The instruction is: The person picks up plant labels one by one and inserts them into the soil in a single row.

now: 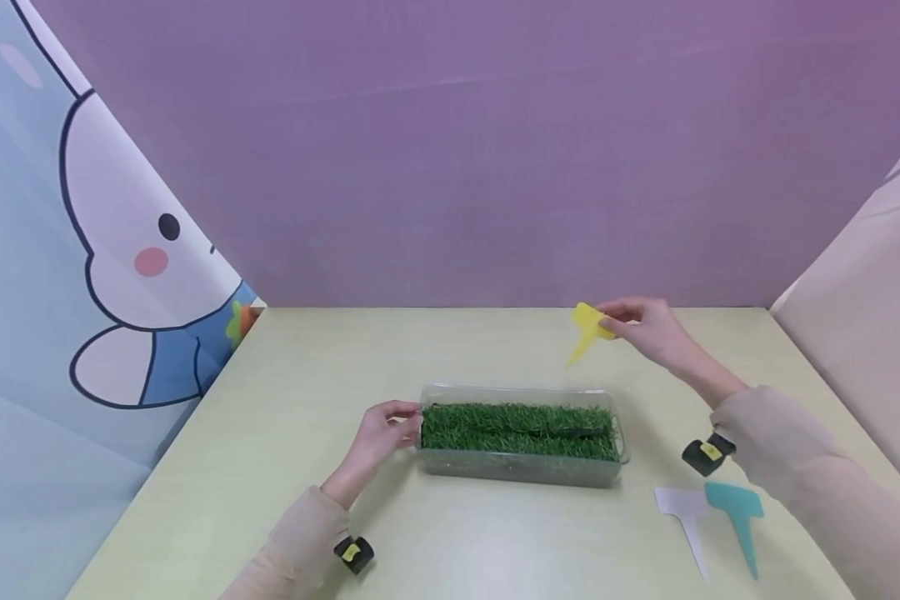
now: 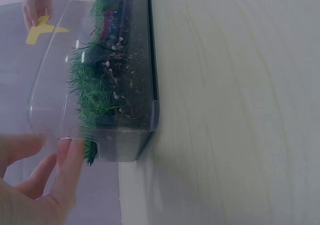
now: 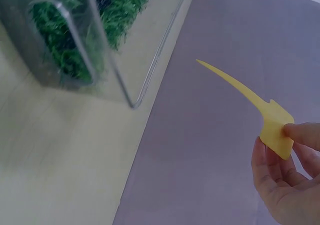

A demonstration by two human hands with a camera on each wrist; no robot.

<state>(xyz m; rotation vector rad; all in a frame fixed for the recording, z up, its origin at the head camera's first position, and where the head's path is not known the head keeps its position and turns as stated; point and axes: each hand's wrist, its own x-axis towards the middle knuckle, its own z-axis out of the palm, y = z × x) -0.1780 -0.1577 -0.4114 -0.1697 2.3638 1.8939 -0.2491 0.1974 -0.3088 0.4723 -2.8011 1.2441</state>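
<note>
My right hand (image 1: 648, 329) pinches a yellow T-shaped plant label (image 1: 588, 327) by its broad head, thumb on one face and fingers on the other. In the right wrist view the label's pointed stem (image 3: 232, 82) sticks out toward the upper left. It is held above and behind the right part of a clear plastic box (image 1: 521, 468). Green artificial grass (image 1: 495, 417) lies in the box, with a dark lengthwise gap through it. At the box's left end my left hand (image 1: 378, 433) grips the end wall between thumb and fingers (image 2: 70, 172).
On the table (image 1: 270, 400) at the front right lie a white plant label (image 1: 686, 504) and a teal plant label (image 1: 738, 512), side by side below my right forearm. Behind the table rises a purple backdrop (image 1: 457, 167). A cartoon-printed cloth (image 1: 30, 333) hangs at the left.
</note>
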